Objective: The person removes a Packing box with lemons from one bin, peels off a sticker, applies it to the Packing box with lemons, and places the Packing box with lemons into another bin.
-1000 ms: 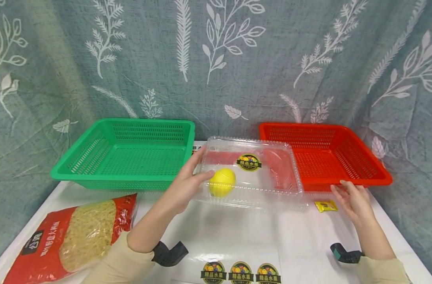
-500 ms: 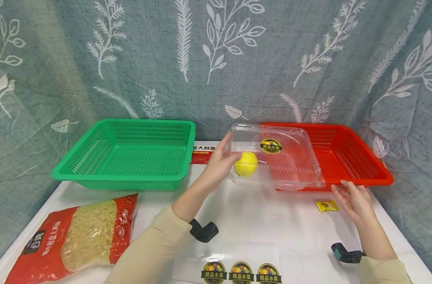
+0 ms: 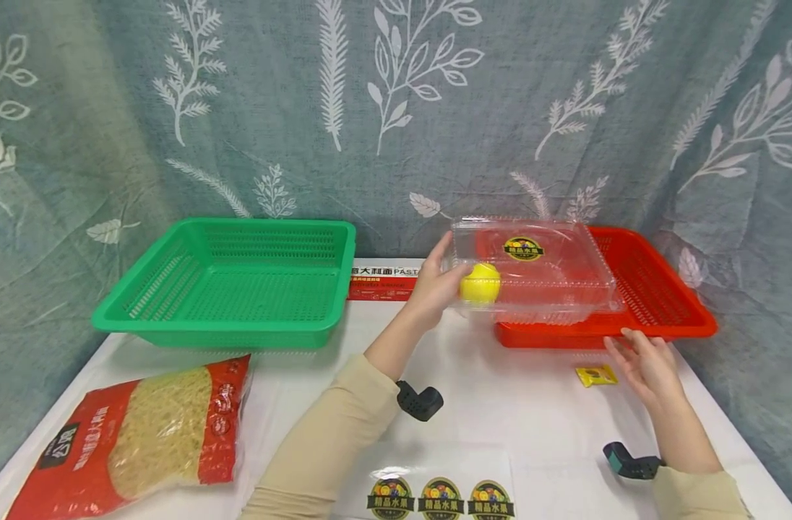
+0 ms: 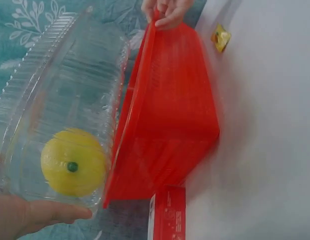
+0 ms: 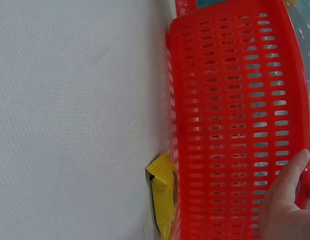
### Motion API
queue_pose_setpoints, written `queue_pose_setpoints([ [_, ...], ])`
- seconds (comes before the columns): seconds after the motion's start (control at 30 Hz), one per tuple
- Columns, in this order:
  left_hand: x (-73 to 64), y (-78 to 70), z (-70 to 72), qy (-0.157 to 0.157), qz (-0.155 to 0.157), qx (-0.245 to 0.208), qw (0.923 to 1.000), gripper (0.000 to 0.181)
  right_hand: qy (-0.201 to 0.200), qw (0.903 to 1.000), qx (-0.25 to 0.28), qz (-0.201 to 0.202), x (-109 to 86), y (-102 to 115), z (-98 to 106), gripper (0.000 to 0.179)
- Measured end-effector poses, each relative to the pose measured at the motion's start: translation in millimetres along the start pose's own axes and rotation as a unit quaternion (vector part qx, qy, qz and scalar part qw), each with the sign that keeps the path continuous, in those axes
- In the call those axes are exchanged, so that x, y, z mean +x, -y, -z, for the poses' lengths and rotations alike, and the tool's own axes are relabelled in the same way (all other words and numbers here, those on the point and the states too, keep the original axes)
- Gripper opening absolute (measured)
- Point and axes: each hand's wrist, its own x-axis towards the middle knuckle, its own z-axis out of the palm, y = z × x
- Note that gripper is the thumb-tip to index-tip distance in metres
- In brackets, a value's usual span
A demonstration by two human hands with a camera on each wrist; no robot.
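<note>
My left hand grips the left end of a clear plastic fruit box, thumb on its near side. The box bears a black and gold fruit sticker. A yellow round fruit with a green spot lies inside at the held end. The box hangs tilted over the left part of the red basket, above its rim. My right hand holds the basket's near rim, its fingers curled over the edge in the right wrist view.
A green basket stands at the back left. Left front lies a red pasta bag. A red and white pasta box sits between the baskets. A small yellow packet lies before the red basket. A sticker sheet lies in front.
My left hand has carried the clear box with the yellow fruit rightward and away from me, from the table's middle to over the red basket. My right hand has stayed at the basket rim.
</note>
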Motion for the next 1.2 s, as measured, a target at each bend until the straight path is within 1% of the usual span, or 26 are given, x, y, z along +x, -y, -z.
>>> queue_pose_setpoints([
  [0.1, 6.7, 1.9, -9.7, -0.004, 0.000, -0.012, 0.9999, 0.065, 0.008, 0.9998, 0.014, -0.012, -0.9, 1.8, 0.4, 0.062],
  [0.17, 10.4, 2.9, -17.1, -0.009, 0.000, -0.013, 0.9999, 0.065, 0.007, 0.9998, 0.012, -0.015, -1.3, 3.4, 0.6, 0.061],
  [0.33, 16.2, 5.0, -35.6, -0.034, 0.008, -0.021, 0.9992, 0.062, 0.011, 0.9998, -0.007, -0.015, -1.6, 5.1, 1.9, 0.063],
  [0.43, 19.4, 5.7, -45.8, -0.048, 0.013, -0.030, 0.9983, 0.061, 0.018, 0.9998, -0.002, -0.012, -1.2, 5.0, 3.5, 0.065],
  [0.53, 23.0, 6.5, -55.4, -0.055, 0.025, -0.029, 0.9978, 0.060, 0.018, 0.9998, 0.003, -0.011, -0.5, 5.0, 4.4, 0.065],
  [0.6, 25.3, 7.5, -62.1, -0.057, 0.032, -0.041, 0.9970, 0.059, 0.017, 0.9998, 0.005, -0.013, -0.2, 5.1, 4.0, 0.064],
  [0.73, 27.0, 10.6, -75.3, -0.070, 0.060, -0.059, 0.9940, 0.059, 0.014, 0.9997, 0.009, -0.020, -0.9, 6.2, 0.5, 0.064],
  [0.77, 26.8, 11.7, -78.2, -0.072, 0.063, -0.061, 0.9936, 0.059, 0.013, 0.9996, 0.010, -0.022, -1.1, 6.5, -0.5, 0.065],
  [0.87, 26.1, 15.5, -84.1, -0.079, 0.073, -0.036, 0.9935, 0.060, 0.004, 0.9996, 0.008, -0.025, -1.3, 6.3, -2.3, 0.066],
  [0.9, 26.0, 16.8, -85.5, -0.078, 0.072, -0.026, 0.9940, 0.060, 0.002, 0.9996, 0.007, -0.026, -1.4, 6.1, -2.5, 0.066],
  [1.03, 27.0, 20.8, -89.5, -0.069, 0.065, 0.008, 0.9954, 0.061, -0.002, 0.9997, 0.005, -0.022, -1.2, 4.2, -1.4, 0.066],
  [1.13, 27.9, 22.5, -91.2, -0.063, 0.053, 0.023, 0.9963, 0.060, -0.005, 0.9998, 0.007, -0.020, -1.1, 3.5, -0.5, 0.067],
  [1.2, 28.4, 24.2, -91.1, -0.060, 0.051, 0.030, 0.9965, 0.059, -0.004, 0.9998, 0.005, -0.018, -0.6, 2.8, 0.4, 0.067],
])
